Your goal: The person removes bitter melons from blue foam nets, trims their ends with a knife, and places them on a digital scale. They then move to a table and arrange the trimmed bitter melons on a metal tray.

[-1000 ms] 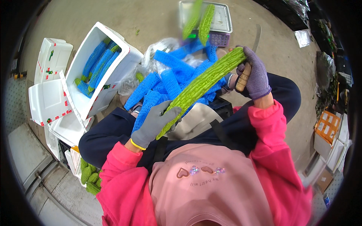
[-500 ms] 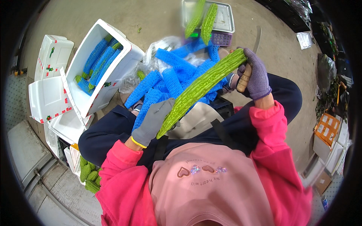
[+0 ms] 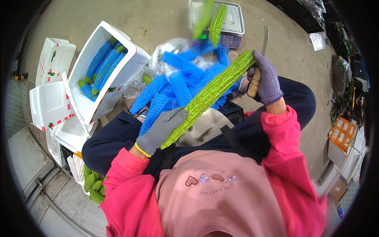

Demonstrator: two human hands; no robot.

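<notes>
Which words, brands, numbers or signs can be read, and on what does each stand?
Pale pink shirt: lettering, readable but upside down; I do not copy its wording.
Foam lid: red print, too small to read.
Open foam box: red and green print, too small.
Weighing scale: keypad marks too small, green display blurred.
Orange carton: pale labels, too small.

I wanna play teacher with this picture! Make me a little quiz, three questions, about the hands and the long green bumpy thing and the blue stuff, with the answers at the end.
1. True or false: the left hand and the right hand are both on the long green gourd.

2. What colour are the net sleeves heaped in front of the person?
A) red
B) blue
C) black

3. Fill the gap: besides the gourd, the right hand holds a brown, ______ handle.

Key:
1. True
2. B
3. wooden
</notes>
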